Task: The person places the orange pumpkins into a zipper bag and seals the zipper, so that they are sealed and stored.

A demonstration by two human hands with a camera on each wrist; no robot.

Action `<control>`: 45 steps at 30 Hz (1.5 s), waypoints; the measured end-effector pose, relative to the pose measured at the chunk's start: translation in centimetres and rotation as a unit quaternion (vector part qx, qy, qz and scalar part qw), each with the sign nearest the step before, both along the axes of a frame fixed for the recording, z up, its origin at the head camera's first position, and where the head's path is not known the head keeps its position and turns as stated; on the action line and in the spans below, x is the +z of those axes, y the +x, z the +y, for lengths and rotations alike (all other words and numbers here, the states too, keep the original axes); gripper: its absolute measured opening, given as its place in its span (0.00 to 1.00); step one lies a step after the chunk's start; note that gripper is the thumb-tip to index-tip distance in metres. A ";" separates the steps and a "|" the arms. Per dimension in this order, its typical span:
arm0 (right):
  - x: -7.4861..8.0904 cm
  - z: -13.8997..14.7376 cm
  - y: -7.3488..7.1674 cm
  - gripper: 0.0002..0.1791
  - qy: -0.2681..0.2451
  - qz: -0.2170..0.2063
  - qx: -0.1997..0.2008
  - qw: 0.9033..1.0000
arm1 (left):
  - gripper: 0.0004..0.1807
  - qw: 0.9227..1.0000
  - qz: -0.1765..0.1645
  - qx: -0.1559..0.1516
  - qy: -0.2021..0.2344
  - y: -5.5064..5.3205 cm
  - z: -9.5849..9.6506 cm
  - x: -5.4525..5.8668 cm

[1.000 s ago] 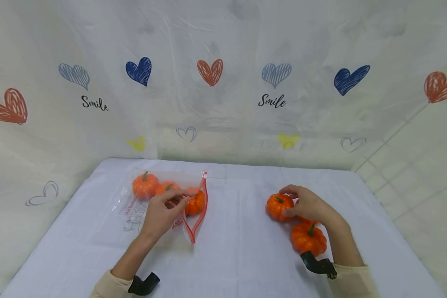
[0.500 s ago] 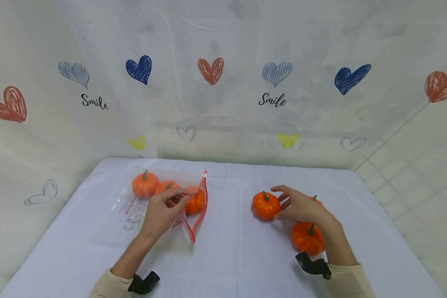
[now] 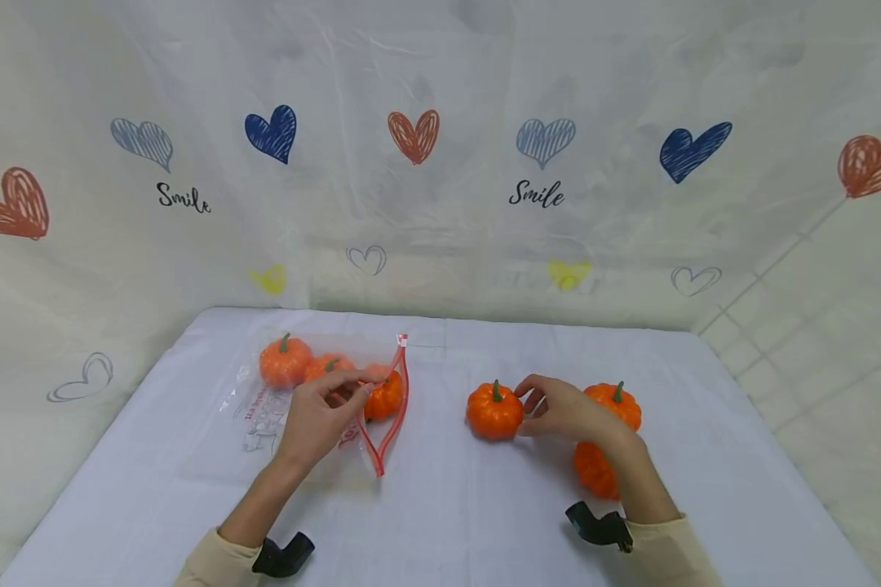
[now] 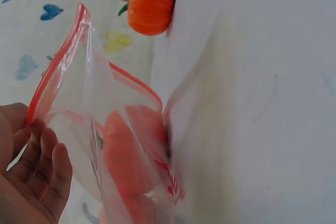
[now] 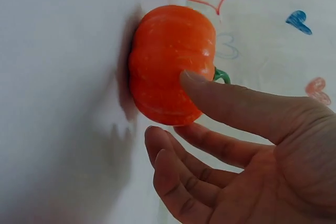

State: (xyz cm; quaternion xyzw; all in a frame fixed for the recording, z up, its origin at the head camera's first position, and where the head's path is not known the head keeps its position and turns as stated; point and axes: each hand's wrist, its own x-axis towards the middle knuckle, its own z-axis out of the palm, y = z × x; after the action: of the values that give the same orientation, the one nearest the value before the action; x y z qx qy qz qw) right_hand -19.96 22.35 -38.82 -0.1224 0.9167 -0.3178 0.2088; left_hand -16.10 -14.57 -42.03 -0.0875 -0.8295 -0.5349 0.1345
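Observation:
My left hand [image 3: 321, 420] pinches the red-edged mouth of a clear zip bag [image 3: 263, 432], which lies on its side with its opening spread towards the right. Inside the bag are several small orange pumpkins [image 3: 285, 364], one of them just within the mouth. With thumb and fingers, my right hand [image 3: 568, 416] grips another small pumpkin [image 3: 492, 412], green stem up, to the right of the bag. In the right wrist view the thumb lies over the side of this pumpkin [image 5: 170, 51], and the index finger is partly hidden behind it.
Two more pumpkins stand by the right forearm: one behind it [image 3: 620, 401], the other partly covered by it [image 3: 595, 471]. A white cloth covers the table [image 3: 448, 522]. Behind rises a pale curtain [image 3: 455, 212] printed with hearts.
My right hand has moved left with the pumpkin, away from the other two and closer to the bag's mouth. The left hand and the bag have stayed put.

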 end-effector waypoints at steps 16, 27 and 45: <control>-2.0 -2.1 -0.7 0.45 -0.058 0.023 0.034 0.997 | 0.08 1.000 0.009 -0.009 0.007 -0.1 -0.2 -0.3; -2.1 -2.8 -0.2 0.44 -0.073 0.006 -0.032 0.997 | 0.08 1.000 0.012 -0.001 0.003 0.1 -0.2 -0.6; -3.2 -4.6 0.0 0.42 -0.153 -0.024 -0.015 0.988 | 0.08 1.000 0.002 -0.003 0.005 0.0 -0.1 -0.2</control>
State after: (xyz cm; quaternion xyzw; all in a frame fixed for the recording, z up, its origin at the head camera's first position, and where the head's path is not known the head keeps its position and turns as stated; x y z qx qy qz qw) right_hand -19.94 17.77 -42.03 -0.1314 0.8538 -0.4601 0.2052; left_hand -16.13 -14.64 -42.21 -0.0900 -0.8265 -0.5392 0.1348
